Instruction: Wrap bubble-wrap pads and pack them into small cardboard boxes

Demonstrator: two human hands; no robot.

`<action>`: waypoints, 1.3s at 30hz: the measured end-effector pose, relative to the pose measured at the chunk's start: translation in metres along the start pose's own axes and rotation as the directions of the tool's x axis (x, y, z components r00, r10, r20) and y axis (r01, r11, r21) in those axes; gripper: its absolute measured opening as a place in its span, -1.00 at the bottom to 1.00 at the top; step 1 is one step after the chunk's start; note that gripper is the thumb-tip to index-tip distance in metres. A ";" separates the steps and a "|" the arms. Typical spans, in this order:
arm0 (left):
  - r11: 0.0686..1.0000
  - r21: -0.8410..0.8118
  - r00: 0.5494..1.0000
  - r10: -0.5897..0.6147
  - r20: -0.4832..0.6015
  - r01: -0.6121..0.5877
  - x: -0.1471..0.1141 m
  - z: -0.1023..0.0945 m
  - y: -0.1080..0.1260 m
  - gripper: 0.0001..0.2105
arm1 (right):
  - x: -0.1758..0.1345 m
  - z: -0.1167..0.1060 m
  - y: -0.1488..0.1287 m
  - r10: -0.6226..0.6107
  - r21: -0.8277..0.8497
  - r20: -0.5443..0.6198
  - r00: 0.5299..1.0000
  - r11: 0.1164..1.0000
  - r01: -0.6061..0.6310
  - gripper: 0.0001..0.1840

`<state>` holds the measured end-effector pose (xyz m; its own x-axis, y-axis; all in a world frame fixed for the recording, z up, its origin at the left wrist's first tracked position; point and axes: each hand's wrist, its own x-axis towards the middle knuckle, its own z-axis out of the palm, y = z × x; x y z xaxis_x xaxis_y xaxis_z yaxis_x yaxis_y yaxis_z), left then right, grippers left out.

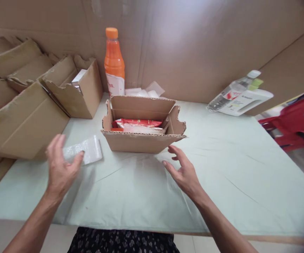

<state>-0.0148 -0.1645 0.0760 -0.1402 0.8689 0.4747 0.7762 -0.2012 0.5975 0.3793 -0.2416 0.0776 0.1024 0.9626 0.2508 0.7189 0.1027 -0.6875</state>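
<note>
My left hand (pixel 62 168) is over the near end of a small clear plastic-wrapped packet (pixel 88 151) lying on the cloth. Its thumb and fingers are spread apart; whether the thumb touches the packet I cannot tell. An open cardboard box (pixel 136 143) stands in the middle of the table, holding red packets (pixel 146 123) and a whitish plastic one (pixel 141 129). Close to the box's front right corner is my right hand (pixel 182 170), fingers parted and curved with nothing between them.
Several cardboard boxes (pixel 25 123) crowd the left side. Behind the middle box rise an orange bottle (pixel 114 63) and white packets (pixel 143 92). A clear bottle (pixel 229 93) leans by a white jug (pixel 249 102) at back right. Beyond the table's right edge is a red chair (pixel 296 121).
</note>
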 end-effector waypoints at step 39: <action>0.884 -0.457 0.919 0.096 0.382 0.097 -0.128 0.024 0.093 -0.53 | 0.008 0.003 0.025 0.122 0.408 -0.073 0.990 0.909 -0.082 -0.45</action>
<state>0.0902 -0.2840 0.0557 0.1809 0.9520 0.2469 0.3914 -0.3000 0.8700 0.3957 -0.2311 0.0606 0.2392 0.9470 0.2145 0.3651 0.1170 -0.9236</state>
